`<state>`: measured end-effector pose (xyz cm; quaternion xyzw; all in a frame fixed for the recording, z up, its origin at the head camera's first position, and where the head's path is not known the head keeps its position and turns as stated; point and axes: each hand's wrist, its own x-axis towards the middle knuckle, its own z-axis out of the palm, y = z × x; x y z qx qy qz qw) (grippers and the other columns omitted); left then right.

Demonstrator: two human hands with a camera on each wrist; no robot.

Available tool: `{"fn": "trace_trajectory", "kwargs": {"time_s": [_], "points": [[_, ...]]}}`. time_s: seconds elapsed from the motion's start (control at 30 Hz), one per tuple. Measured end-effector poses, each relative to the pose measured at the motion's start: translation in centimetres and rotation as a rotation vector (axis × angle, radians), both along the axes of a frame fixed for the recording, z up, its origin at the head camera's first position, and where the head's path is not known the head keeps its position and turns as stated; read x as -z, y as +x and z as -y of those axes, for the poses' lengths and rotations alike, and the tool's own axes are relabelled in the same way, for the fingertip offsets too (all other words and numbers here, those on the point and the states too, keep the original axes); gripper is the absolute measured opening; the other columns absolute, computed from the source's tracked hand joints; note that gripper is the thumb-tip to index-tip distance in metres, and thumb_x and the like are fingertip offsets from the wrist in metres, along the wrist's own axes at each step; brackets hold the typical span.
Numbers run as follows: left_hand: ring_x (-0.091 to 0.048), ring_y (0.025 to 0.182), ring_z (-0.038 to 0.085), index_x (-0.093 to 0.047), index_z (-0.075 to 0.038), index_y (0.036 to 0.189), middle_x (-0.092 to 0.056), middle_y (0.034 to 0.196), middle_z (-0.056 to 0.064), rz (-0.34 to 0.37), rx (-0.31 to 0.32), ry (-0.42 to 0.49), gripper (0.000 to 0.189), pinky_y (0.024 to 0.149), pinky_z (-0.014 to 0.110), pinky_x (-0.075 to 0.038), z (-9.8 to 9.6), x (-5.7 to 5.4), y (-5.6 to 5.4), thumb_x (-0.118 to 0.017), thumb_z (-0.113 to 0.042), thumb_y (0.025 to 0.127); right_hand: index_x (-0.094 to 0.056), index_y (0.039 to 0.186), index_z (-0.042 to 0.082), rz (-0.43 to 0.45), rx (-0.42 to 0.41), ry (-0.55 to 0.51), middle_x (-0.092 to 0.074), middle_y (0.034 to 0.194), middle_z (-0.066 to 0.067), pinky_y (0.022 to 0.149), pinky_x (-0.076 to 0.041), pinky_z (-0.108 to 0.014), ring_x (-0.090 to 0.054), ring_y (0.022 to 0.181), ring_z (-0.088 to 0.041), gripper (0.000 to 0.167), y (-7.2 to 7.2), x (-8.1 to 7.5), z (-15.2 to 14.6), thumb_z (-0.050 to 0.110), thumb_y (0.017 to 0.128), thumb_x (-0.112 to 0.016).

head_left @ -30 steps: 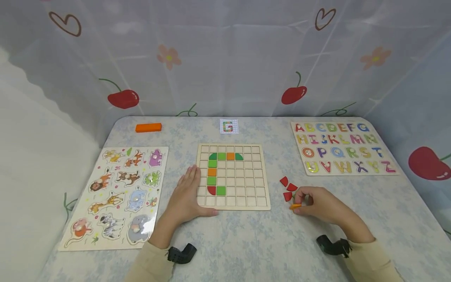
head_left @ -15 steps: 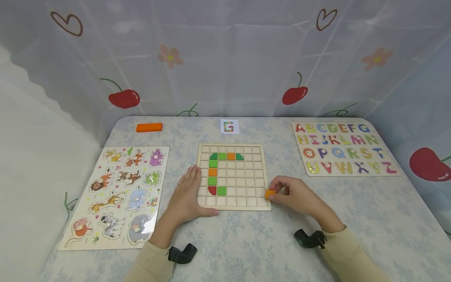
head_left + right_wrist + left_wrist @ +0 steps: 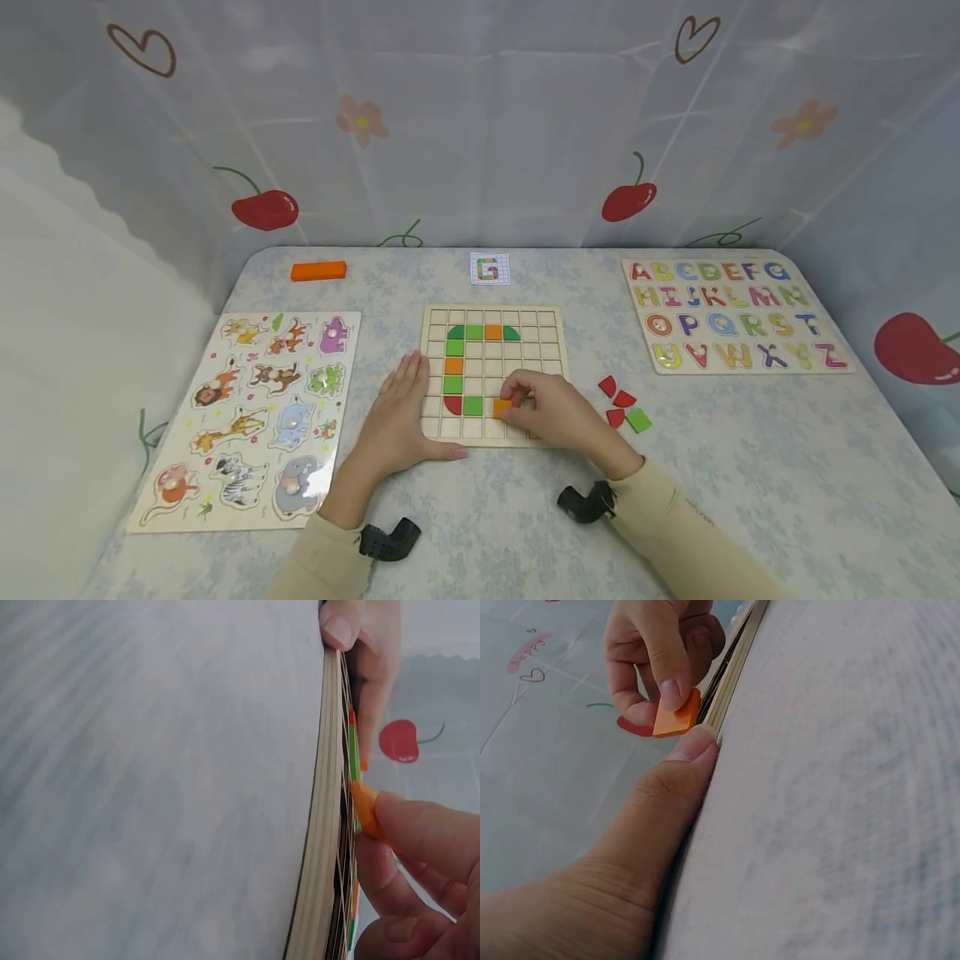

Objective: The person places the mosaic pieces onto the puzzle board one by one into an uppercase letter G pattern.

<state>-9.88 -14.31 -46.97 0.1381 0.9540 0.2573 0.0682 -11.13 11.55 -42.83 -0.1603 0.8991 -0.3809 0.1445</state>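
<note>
My right hand (image 3: 551, 408) pinches an orange square tile (image 3: 502, 408) between thumb and fingers, over the lower middle of a wooden grid board (image 3: 551, 321). In the left wrist view the orange tile (image 3: 676, 714) tilts above the board's edge. My left hand (image 3: 397, 417) lies along the board's left side, fingers straight, thumb at the near edge. Set in the grid is a C-like line of tiles: green squares (image 3: 473, 406), orange squares (image 3: 453, 366), dark green quarter-rounds (image 3: 511, 333) and a red quarter-round (image 3: 453, 405).
Right of the board lie red quarter-round tiles (image 3: 624, 399) and a green square tile (image 3: 638, 420). A pattern card (image 3: 490, 269) sits behind the board. An animal puzzle (image 3: 247, 425) is at left, a letter puzzle (image 3: 735, 317) at right, an orange block (image 3: 318, 271) at back left.
My right hand has carried the orange tile leftward from beside the loose tiles to over the board, uncovering the green square tile. The left hand stays in place.
</note>
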Motion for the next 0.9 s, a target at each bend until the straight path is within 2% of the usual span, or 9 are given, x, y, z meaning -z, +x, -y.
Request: {"fn": "trace_trajectory", "kwargs": {"time_s": [0.37,0.6,0.9], "points": [[-0.001,0.157,0.025,-0.008,-0.003,0.159,-0.004,0.168,0.011,-0.013,0.001,-0.002,0.149,0.127,0.046,-0.01,0.0,0.1,-0.1,-0.077,-0.082,0.053,-0.066,0.094,0.022,-0.068,0.005,0.08,-0.057,0.086,0.009,0.07,-0.046,-0.027,-0.052,0.076,-0.011,0.01,-0.2,0.3,1.4,0.024,0.089,-0.074],[0.0,0.157,0.024,-0.007,-0.003,0.159,-0.003,0.168,0.01,-0.007,-0.001,-0.003,0.149,0.128,0.046,-0.009,0.1,0.2,-0.1,-0.077,-0.082,0.054,-0.072,0.094,0.021,-0.102,-0.016,0.103,-0.064,0.091,0.01,0.073,-0.05,-0.026,-0.056,0.079,-0.006,0.006,-0.1,0.4,1.5,0.023,0.089,-0.075],[0.001,0.157,0.023,-0.008,-0.004,0.159,-0.002,0.168,0.009,0.001,-0.004,-0.003,0.149,0.128,0.045,-0.009,0.0,0.3,-0.1,-0.077,-0.083,0.053,-0.075,0.11,0.02,-0.103,-0.039,0.141,-0.066,0.096,0.011,0.076,-0.05,-0.027,-0.057,0.084,-0.007,0.022,0.5,-0.2,0.6,0.02,0.089,-0.075]]}}
